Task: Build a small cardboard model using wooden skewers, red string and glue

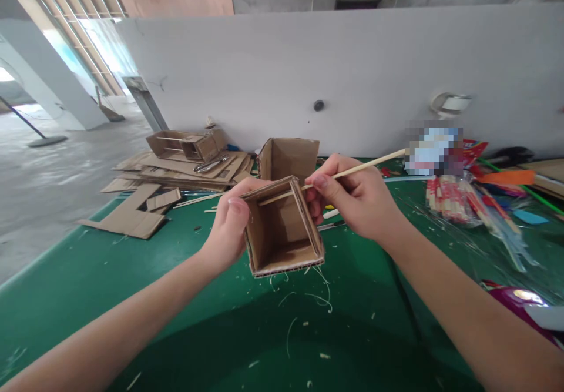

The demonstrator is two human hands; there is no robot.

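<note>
My left hand [230, 218] grips the left side of a small open cardboard box [284, 227], its thumb on the near edge. The box is held above the table, its open side facing me. Between the thumb and fingers of my right hand [352, 198] is a thin wooden chopstick [372, 161]. The chopstick slants down to the left, and its end passes through the box's upper right side, showing inside below the top wall. Some right fingers are hidden behind the box, so I cannot tell whether they touch it.
A green table [198, 321] carries glue strings and scraps. Flat cardboard pieces [145, 215] and a cardboard frame [189, 145] lie at the back left, with scissors [211, 164]. Another cardboard box [291, 157] stands behind. Packs of chopsticks [447, 199] lie right, near a purple object [520, 307].
</note>
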